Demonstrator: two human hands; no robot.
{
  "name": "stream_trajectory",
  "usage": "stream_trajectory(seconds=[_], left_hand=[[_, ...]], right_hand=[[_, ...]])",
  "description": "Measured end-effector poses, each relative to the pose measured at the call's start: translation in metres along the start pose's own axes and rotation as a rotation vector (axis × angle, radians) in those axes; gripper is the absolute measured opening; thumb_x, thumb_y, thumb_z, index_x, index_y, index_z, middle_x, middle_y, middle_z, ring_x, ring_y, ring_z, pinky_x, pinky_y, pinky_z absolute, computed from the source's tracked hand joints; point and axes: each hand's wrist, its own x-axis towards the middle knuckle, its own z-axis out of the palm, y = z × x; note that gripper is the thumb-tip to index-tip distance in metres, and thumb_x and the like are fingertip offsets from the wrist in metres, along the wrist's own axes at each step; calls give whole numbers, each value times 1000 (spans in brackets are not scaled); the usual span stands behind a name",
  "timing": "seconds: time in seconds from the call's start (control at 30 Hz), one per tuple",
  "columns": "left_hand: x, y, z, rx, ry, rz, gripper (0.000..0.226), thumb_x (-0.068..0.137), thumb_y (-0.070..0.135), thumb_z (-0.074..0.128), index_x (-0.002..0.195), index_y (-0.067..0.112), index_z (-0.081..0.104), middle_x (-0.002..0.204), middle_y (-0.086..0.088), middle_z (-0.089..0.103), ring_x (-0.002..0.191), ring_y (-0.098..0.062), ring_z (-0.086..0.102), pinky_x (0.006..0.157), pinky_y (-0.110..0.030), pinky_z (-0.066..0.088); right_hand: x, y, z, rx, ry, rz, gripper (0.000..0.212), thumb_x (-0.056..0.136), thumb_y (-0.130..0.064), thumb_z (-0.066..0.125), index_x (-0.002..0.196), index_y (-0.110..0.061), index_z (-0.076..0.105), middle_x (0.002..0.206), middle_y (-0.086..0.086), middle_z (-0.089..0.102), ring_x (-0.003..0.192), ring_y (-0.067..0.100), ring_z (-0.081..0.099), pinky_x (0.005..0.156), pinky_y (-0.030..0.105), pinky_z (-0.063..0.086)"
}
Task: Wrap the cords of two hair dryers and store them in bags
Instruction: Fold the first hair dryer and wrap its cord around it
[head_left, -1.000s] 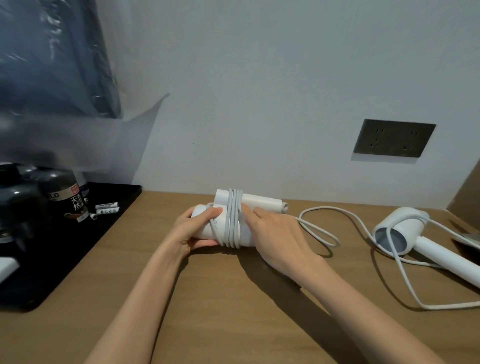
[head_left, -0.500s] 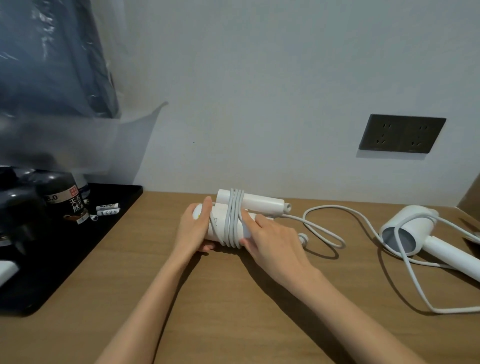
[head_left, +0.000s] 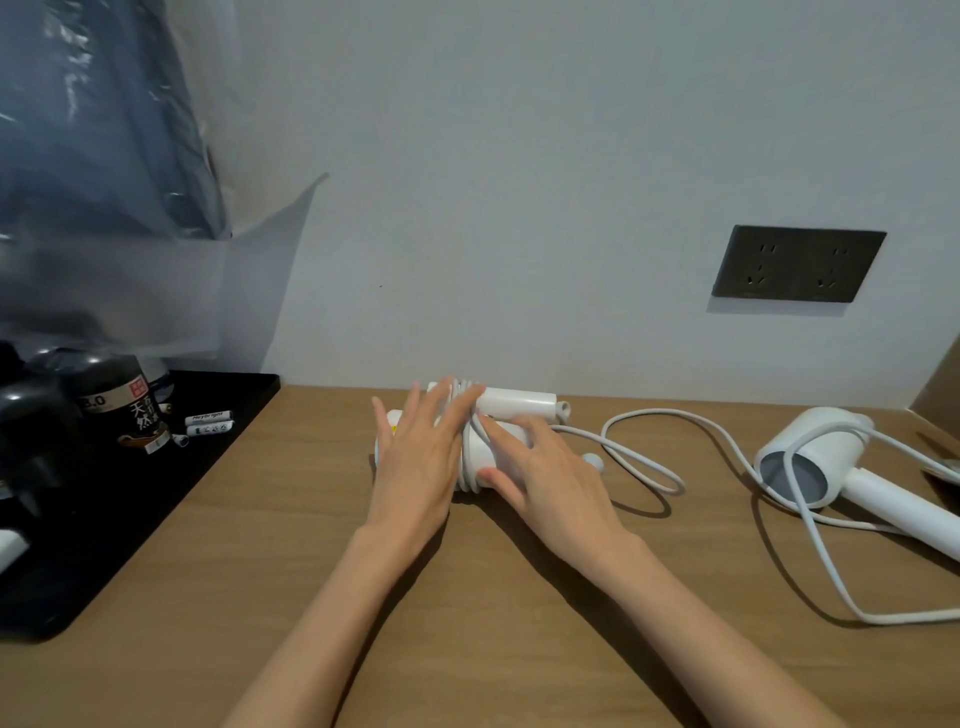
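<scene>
The left hand (head_left: 418, 470) lies flat, fingers straight, over the wound cord (head_left: 466, 467) on the first hair dryer (head_left: 519, 408); the right hand (head_left: 553, 480) rests nearly straight fingers on its barrel, gripping nothing I can see. The loose tail (head_left: 644, 467) trails toward three o'clock, where the second hair dryer (head_left: 810, 457) lies unwrapped. With no grip, the coils could slacken and slip off. Half a second ago the left hand cupped the barrel's end at nine o'clock

Dim, soft shadows, blurred wide-angle edges
</scene>
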Motion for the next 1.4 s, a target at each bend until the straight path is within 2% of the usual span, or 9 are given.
stream_trajectory(seconds=[0.1, 0.3, 0.5, 0.63, 0.7, 0.8, 0.97, 1.23, 1.4], left_hand=[[-1, 6, 2, -181, -21, 100, 47, 97, 7, 38, 137, 33, 43, 151, 7, 37, 147, -14, 15, 114, -52, -17], [-3, 9, 5, -313, 9, 107, 31, 96, 4, 41, 115, 25, 56, 134, 11, 54, 145, -14, 20, 117, -49, -12], [-2, 7, 6, -318, 27, 114, 29, 96, 5, 40, 114, 20, 56, 125, 11, 59, 143, -7, 19, 118, -45, -11], [-7, 15, 2, -303, -17, 83, 51, 84, 19, 35, 134, 21, 46, 117, 11, 58, 147, -15, 6, 114, -43, -21], [-11, 21, 2, -187, -61, 133, 42, 78, 30, 38, 117, 21, 51, 135, 1, 50, 148, -24, -3, 112, -46, -24], [-14, 24, 9, 21, -118, 217, 23, 72, 46, 48, 85, 27, 44, 151, -12, 30, 147, -31, -10, 113, -59, -14], [-10, 22, 14, 3, -112, 178, 54, 72, 85, 37, 79, 32, 43, 156, -7, 22, 147, -24, -10, 114, -56, -15], [-1, -2, 7, -351, -114, 168, 50, 81, 65, 47, 58, 23, 33, 146, 11, 41, 147, -9, 11, 120, -41, 0], [-4, -11, 6, -359, -96, 190, 44, 84, 52, 47, 59, 18, 37, 147, 19, 39, 145, -1, 12, 117, -20, 2]], right_hand=[[-2, 3, 0, 94, -17, -28, 51, 96, -37, 53, 142, -37, 31, 143, -1, 34, 127, 14, 42, 91, 29, 50], [-4, 14, -11, 270, -131, -36, 53, 94, -23, 58, 141, -39, 39, 149, -9, 29, 132, 11, 36, 106, 31, 41], [-6, 33, -37, 289, 72, 42, 21, 94, -25, 58, 108, -22, 74, 123, -7, 64, 113, 3, 49, 99, 22, 38], [-10, 48, -31, 81, 41, 95, 33, 99, -25, 48, 130, -21, 58, 135, -6, 54, 127, 9, 42, 99, 24, 38], [-11, 56, -28, 33, -3, 134, 37, 101, -27, 43, 136, -21, 53, 134, -6, 56, 125, 9, 43, 96, 26, 42], [-13, 65, -29, 7, 1, 195, 34, 101, -29, 41, 127, -20, 61, 126, -6, 61, 119, 12, 45, 92, 27, 43], [-17, 79, -32, -126, -6, 331, 30, 99, -29, 45, 103, -17, 72, 100, 0, 68, 112, 18, 48, 78, 32, 46], [-27, 97, -45, -182, 62, 652, 19, 91, -28, 63, 104, -23, 76, 107, 9, 68, 125, 26, 43, 80, 39, 47], [-20, 86, -39, -290, -127, 654, 32, 100, -34, 40, 113, -24, 67, 116, 4, 64, 134, 26, 31, 100, 60, 30]])
